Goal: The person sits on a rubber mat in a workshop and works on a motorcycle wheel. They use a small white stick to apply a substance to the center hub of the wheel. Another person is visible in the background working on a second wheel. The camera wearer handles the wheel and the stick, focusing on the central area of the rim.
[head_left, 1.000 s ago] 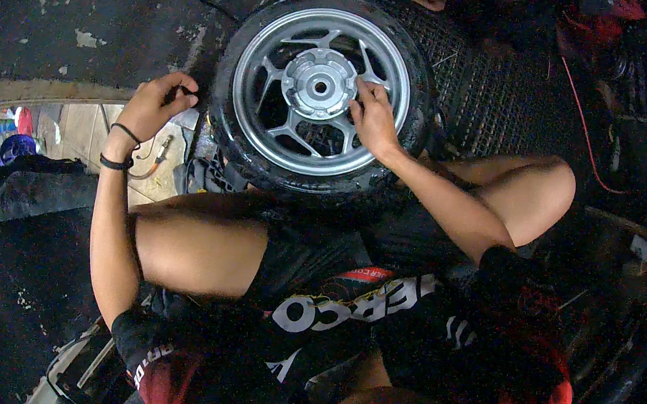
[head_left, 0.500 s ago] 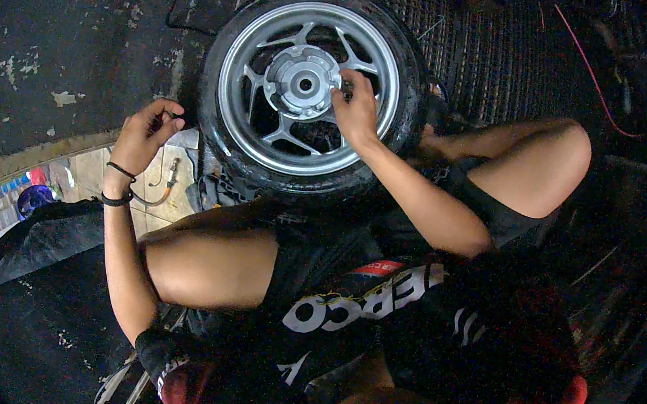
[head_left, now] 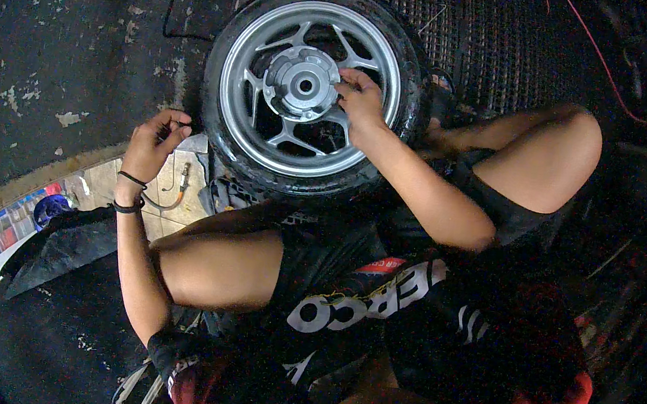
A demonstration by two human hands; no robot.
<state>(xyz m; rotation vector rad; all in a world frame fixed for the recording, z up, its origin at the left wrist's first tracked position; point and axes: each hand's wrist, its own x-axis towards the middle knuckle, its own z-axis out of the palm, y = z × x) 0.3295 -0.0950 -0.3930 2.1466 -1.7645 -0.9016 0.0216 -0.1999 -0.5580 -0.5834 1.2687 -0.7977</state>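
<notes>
A motorcycle wheel [head_left: 234,80] with a black tyre and silver spoked rim lies flat in front of me, its round hub [head_left: 301,100] facing up. My right hand [head_left: 364,111] reaches over the rim from the right. Its thumb and fingers are bent at the right edge of the hub and appear to grip it. To the left of the tyre, my left hand [head_left: 155,141] hovers with half-curled fingers. A gap shows between its thumb and fingertips, and I see nothing held there. Two dark bands circle that wrist.
A hose end with a metal fitting [head_left: 185,174] lies on light tiles below the left hand. Dark ribbed matting [head_left: 484,53] spreads beyond the wheel, with a red cable [head_left: 597,46] at the far right. My bent legs flank the wheel's near side.
My left hand has shifted slightly right and down. The right hand stays at the hub's edge, with its fingers slightly repositioned. The whole view has tilted a little.
</notes>
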